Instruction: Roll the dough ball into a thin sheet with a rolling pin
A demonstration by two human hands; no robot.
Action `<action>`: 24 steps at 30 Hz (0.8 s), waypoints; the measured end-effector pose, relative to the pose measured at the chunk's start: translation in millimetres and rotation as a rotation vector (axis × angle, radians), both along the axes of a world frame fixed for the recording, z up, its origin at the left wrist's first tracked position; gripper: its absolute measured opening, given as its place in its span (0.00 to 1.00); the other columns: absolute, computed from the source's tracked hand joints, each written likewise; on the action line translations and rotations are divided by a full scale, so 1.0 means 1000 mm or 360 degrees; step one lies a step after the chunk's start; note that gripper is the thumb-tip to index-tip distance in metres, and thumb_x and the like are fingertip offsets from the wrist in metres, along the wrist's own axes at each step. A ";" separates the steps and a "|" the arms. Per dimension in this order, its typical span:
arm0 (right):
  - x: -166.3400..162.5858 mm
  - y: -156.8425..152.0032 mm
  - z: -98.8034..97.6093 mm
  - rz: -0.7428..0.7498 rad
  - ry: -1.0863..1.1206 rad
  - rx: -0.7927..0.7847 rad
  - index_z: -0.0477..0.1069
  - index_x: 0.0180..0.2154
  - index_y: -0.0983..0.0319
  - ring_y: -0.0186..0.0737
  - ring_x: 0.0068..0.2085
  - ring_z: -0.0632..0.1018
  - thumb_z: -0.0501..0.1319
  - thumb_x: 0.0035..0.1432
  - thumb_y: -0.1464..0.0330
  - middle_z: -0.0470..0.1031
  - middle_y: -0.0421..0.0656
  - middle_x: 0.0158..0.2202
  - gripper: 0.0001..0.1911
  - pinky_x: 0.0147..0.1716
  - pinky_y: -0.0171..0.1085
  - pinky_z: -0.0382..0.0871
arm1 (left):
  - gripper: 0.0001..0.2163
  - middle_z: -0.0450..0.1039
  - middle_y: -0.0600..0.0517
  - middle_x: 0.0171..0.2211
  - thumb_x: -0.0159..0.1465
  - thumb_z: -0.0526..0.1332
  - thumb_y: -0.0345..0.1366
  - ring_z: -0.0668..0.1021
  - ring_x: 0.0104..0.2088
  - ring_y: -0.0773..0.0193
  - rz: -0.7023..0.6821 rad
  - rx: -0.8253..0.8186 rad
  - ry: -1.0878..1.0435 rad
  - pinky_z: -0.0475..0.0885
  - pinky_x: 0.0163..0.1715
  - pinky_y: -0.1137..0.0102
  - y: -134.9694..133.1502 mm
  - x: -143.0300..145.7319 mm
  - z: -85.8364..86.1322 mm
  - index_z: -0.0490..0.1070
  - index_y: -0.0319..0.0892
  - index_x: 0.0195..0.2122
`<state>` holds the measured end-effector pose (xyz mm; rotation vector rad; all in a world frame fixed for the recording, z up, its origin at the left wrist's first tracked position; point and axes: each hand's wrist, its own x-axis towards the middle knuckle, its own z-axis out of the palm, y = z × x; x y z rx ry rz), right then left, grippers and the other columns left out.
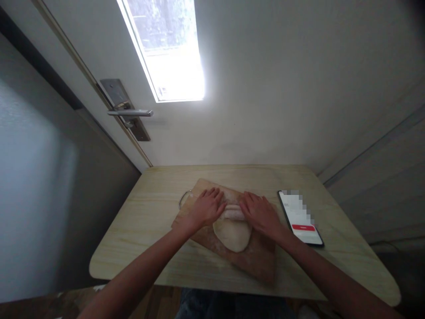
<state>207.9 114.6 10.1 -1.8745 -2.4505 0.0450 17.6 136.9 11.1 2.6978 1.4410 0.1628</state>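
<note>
A flattened piece of pale dough (233, 235) lies on a wooden cutting board (257, 261), which sits at a slant on the table. Across the dough's far part rests a short, light rolling pin (234, 214), its ends covered by my hands. On its left end is my left hand (208, 206), fingers bent over it. My right hand (259, 212) presses on the right end in the same way. Flour marks the board around the dough.
Right of the board, a phone (300, 217) with a lit screen lies on the wooden table (139, 230). A metal loop handle (184, 198) sticks out from the board's left corner. Behind the table stands a white door with a lever handle (131, 113) and a bright glass pane (172, 57).
</note>
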 end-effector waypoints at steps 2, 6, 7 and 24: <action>-0.002 -0.001 0.003 -0.0024 -0.0015 -0.0018 0.60 0.50 0.67 0.45 0.49 0.67 0.41 0.59 0.63 0.66 0.52 0.49 0.23 0.49 0.46 0.52 | 0.22 0.58 0.42 0.55 0.64 0.41 0.45 0.59 0.56 0.56 0.0037 0.0002 0.0026 0.53 0.53 0.58 0.000 0.000 -0.001 0.57 0.37 0.53; -0.003 0.004 0.004 -0.0048 -0.0042 0.0008 0.63 0.48 0.65 0.44 0.44 0.69 0.41 0.59 0.64 0.70 0.50 0.43 0.21 0.47 0.45 0.53 | 0.23 0.56 0.42 0.56 0.64 0.39 0.46 0.57 0.57 0.57 0.0054 -0.0037 0.0022 0.52 0.54 0.58 0.005 0.001 -0.002 0.55 0.37 0.54; -0.003 0.006 0.003 -0.0049 -0.0049 0.0023 0.63 0.48 0.65 0.44 0.43 0.69 0.41 0.59 0.64 0.70 0.50 0.42 0.21 0.47 0.45 0.52 | 0.24 0.56 0.42 0.56 0.64 0.39 0.46 0.57 0.57 0.58 0.0058 -0.0051 0.0014 0.51 0.54 0.58 0.007 0.001 -0.002 0.55 0.36 0.54; -0.003 0.034 0.013 -0.0040 -0.0032 -0.0069 0.71 0.31 0.65 0.42 0.36 0.72 0.42 0.59 0.67 0.73 0.48 0.32 0.20 0.37 0.39 0.57 | 0.16 0.72 0.43 0.38 0.64 0.42 0.36 0.72 0.41 0.59 0.0036 0.0082 -0.0141 0.64 0.44 0.66 0.031 0.008 0.003 0.62 0.33 0.46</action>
